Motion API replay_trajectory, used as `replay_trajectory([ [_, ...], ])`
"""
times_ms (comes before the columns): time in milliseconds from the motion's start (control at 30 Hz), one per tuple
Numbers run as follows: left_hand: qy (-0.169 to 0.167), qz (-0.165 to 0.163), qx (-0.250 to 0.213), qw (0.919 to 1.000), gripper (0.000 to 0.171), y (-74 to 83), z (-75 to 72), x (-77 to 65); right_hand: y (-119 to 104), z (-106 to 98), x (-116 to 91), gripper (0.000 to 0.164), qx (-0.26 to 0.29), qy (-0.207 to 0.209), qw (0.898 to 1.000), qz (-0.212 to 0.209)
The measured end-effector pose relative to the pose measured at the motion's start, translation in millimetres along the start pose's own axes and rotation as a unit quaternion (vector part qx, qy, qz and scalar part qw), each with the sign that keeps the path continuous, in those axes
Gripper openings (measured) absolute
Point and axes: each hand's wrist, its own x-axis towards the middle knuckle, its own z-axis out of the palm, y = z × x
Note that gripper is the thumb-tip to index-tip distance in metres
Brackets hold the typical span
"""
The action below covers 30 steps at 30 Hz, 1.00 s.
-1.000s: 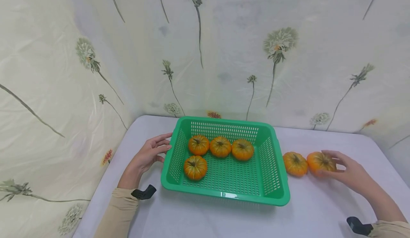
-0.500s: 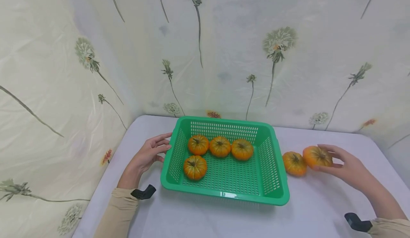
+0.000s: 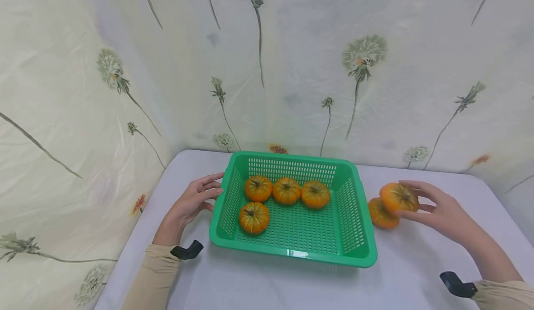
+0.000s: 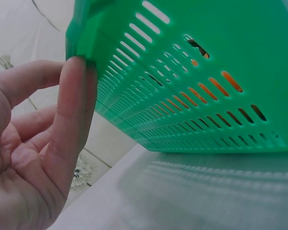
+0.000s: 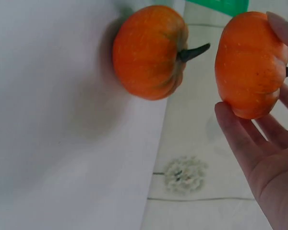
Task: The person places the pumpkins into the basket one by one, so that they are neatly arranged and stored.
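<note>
My right hand (image 3: 438, 210) grips a small orange pumpkin (image 3: 398, 198) by its sides, raised above the table. Just under and left of it in the head view, another small pumpkin (image 3: 381, 215) rests on the table, partly covered. In the right wrist view, a gap shows between the held pumpkin (image 5: 249, 67) and the resting pumpkin (image 5: 151, 52) with its dark stem. My left hand (image 3: 196, 200) touches the left rim of a green plastic basket (image 3: 292, 253) with relaxed fingertips. Its thumb (image 4: 72, 100) meets the rim's lower edge in the left wrist view.
Several small pumpkins (image 3: 286, 191) sit inside the basket, three along the back and one (image 3: 254, 218) at the front left. A white cloth (image 3: 233, 287) covers the table. Behind and left hangs a floral curtain (image 3: 292, 69).
My right hand has lifted its pumpkin off the table and carried it left, over the resting pumpkin. My left hand and the basket have stayed where they were.
</note>
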Motion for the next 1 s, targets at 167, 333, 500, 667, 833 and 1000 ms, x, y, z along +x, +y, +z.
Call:
replay_trajectory([
  [167, 0.000, -0.001, -0.004, 1.0000, 0.059, 1.0, 0.6, -0.4, -15, 1, 3, 0.082, -0.005, 0.000, 1.000, -0.020],
  [333, 0.001, -0.002, -0.004, 1.0000, 0.060, 2.1, 1.6, -0.9, -31, 2, 5, 0.077, -0.004, 0.003, 0.999, -0.047],
  [500, 0.002, -0.002, -0.001, 1.0000, 0.059, 1.2, 1.1, -0.5, -47, 4, 7, 0.074, 0.002, 0.001, 0.998, -0.070],
  [667, 0.004, 0.000, 0.001, 1.0000, 0.059, 0.0, 0.6, 0.2, -61, 5, 10, 0.073, 0.004, -0.013, 0.997, -0.080],
  [833, 0.006, -0.003, 0.003, 1.0000, 0.059, 1.2, 1.1, -0.3, -71, 6, 14, 0.071, 0.007, -0.021, 0.995, -0.095],
  [1000, 0.004, -0.003, 0.005, 1.0000, 0.059, 1.1, 0.6, -0.7, -81, 9, 18, 0.069, 0.024, -0.033, 0.992, -0.115],
])
